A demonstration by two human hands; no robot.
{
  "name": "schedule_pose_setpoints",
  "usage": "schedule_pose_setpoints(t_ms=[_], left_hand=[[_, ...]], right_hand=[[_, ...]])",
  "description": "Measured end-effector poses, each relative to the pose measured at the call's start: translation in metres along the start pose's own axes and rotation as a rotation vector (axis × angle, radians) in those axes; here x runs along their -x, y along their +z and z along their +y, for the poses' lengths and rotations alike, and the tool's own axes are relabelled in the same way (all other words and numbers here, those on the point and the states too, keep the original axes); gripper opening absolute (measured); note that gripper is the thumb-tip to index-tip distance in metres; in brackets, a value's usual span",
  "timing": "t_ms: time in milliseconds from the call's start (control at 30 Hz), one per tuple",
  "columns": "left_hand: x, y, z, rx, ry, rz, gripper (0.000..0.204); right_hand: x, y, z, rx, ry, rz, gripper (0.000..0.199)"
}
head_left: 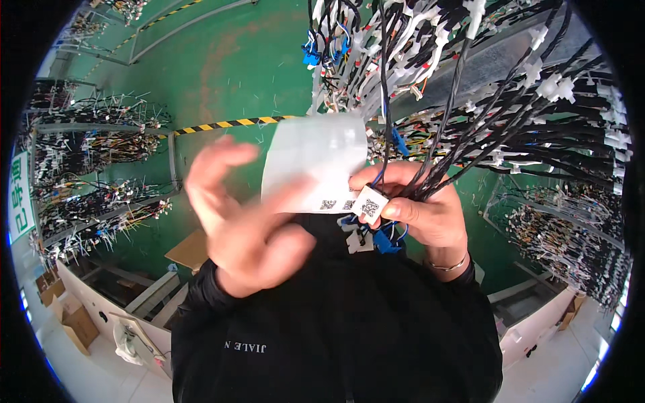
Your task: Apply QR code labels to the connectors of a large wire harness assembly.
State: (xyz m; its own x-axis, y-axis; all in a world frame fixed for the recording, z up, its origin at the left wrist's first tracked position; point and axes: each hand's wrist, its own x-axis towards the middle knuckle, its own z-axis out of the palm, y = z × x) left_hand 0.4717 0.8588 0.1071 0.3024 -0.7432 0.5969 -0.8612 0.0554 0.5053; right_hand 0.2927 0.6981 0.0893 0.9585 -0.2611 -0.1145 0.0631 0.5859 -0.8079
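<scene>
My right hand [430, 211] is closed round a wire harness [437, 178] of black-sleeved cables. Between its thumb and fingers sits a small white label [370, 204] with a square printed code. Below the fingers hang blue and white connectors [384, 240]. A pale label sheet [319, 151], with a few printed codes along its lower edge, touches the right fingertips; how it is held is partly hidden. My left hand [245, 225], blurred by motion, has its fingers spread in front of the sheet's left side. Nothing shows in its grasp.
Dense bundles of hanging harnesses [537, 134] crowd the upper right beside a metal panel. More wire racks stand at the left [101, 148] and right [564, 228]. Black-and-yellow tape [228, 123] crosses the green floor. Cardboard boxes [75, 322] lie at lower left.
</scene>
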Motion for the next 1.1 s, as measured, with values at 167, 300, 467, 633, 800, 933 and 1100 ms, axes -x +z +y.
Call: schedule_pose_setpoints(t_ms=[167,300,467,633,800,933,1100], left_hand=[[-0.006,0.007,0.008,1.092,-0.796,-0.151,0.081],[-0.005,0.012,0.004,0.669,-0.571,0.256,0.048],[0.0,0.009,0.006,0.176,-0.417,-0.015,0.027],[-0.002,0.023,0.006,0.196,-0.328,-0.103,0.024],[0.002,0.024,0.0,0.235,-0.454,-0.046,0.021],[0.006,0.024,-0.005,0.176,-0.498,-0.012,0.021],[0.011,0.02,-0.01,0.318,-0.523,-0.019,0.028]], right_hand=[[-0.006,0.001,0.002,0.114,-0.017,0.016,0.038],[-0.009,0.001,0.005,0.095,-0.051,0.092,0.03],[-0.011,0.011,-0.001,0.202,-0.056,0.214,0.027],[-0.013,0.018,-0.004,0.343,0.003,0.3,0.02],[-0.017,0.009,0.003,0.428,-0.042,0.338,0.02],[-0.03,-0.002,0.005,0.293,-0.123,0.38,0.04],[-0.019,-0.01,0.017,0.416,-0.318,0.61,0.024]])
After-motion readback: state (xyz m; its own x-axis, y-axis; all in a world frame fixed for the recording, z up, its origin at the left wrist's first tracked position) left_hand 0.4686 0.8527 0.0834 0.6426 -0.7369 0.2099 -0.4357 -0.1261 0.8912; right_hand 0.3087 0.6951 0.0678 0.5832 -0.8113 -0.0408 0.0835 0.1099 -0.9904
